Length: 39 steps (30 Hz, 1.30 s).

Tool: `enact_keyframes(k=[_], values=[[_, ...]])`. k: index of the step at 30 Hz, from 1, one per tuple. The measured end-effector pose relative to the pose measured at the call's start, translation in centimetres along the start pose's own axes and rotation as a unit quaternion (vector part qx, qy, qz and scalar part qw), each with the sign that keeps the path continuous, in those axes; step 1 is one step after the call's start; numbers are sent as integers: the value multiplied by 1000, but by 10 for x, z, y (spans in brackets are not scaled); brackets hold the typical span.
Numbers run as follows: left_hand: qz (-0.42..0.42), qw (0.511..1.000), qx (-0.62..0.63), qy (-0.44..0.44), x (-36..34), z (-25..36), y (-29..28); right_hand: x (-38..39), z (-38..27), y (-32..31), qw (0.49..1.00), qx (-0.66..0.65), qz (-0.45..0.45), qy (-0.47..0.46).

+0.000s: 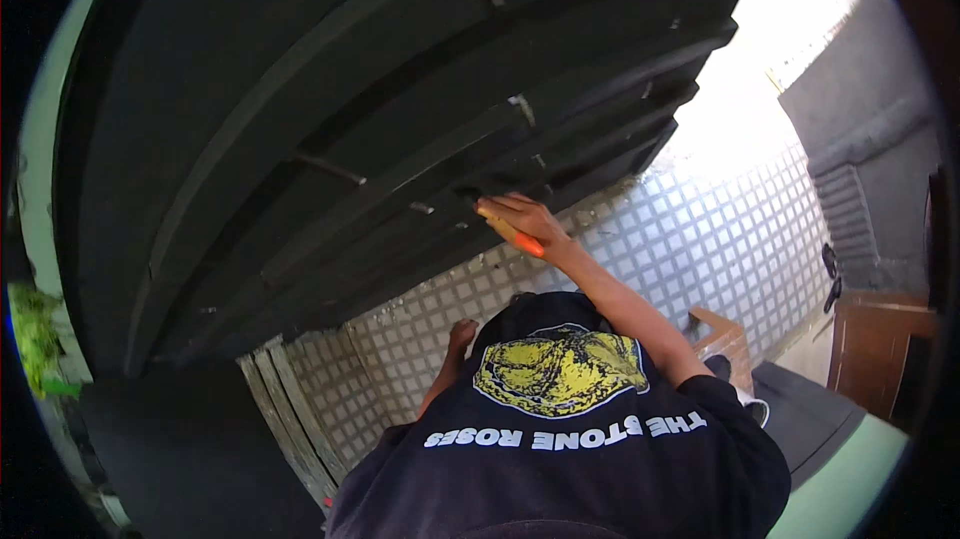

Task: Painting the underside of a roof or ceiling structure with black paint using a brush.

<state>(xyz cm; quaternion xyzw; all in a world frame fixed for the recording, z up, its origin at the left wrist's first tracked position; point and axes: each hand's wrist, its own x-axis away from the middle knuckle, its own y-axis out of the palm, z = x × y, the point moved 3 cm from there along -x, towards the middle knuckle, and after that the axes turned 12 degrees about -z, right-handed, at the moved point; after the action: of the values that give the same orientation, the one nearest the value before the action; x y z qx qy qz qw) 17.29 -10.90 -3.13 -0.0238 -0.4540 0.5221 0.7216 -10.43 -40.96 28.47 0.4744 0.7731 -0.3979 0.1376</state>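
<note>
My right hand (535, 224) reaches forward, closed around a paintbrush (502, 226) with a wooden handle and an orange end. The dark tip of the brush is at the surface of a large black ribbed panel (330, 69); the bristles blend into the black there. Several pale marks and streaks show on the panel, some close to the brush. My left hand (462, 333) hangs low in front of my body, apart from the panel, and its fingers are too small and hidden to make out. A black T-shirt with a yellow print covers my torso.
A grey and white checked floor (700, 229) runs beneath the panel. Wooden strips (285, 419) stand at the lower left. To the right are a cardboard piece (728, 344), a dark flat surface (800, 414), a brown wooden cabinet (872, 354) and a grey panel (865, 129).
</note>
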Motion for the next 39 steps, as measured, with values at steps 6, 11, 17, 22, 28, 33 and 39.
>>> enact_keyframes(k=[6, 11, 17, 22, 28, 33, 39], values=[[6, 1000, -11, -21, -61, 52, -24, 110, 115, -43, 977, -114, -28, 175], [-103, 966, -224, 71, -172, 139, -12, 421, 186, -140, 696, 88, 102, 706], [-177, 902, -340, 199, -252, 240, -98, 585, 34, -178, 534, 24, 291, 794], [-327, 793, -424, 290, -216, 302, -68, 667, -226, -75, 394, 0, 502, 770], [-409, 679, -496, 354, -256, 441, -45, 571, -239, 122, 178, -85, 755, 626], [-454, 702, -434, 336, -281, 567, 119, 523, -253, 356, 69, 29, 932, 355], [-424, 684, -516, 293, -283, 689, 189, 365, -215, 241, -85, -76, 969, 221]])
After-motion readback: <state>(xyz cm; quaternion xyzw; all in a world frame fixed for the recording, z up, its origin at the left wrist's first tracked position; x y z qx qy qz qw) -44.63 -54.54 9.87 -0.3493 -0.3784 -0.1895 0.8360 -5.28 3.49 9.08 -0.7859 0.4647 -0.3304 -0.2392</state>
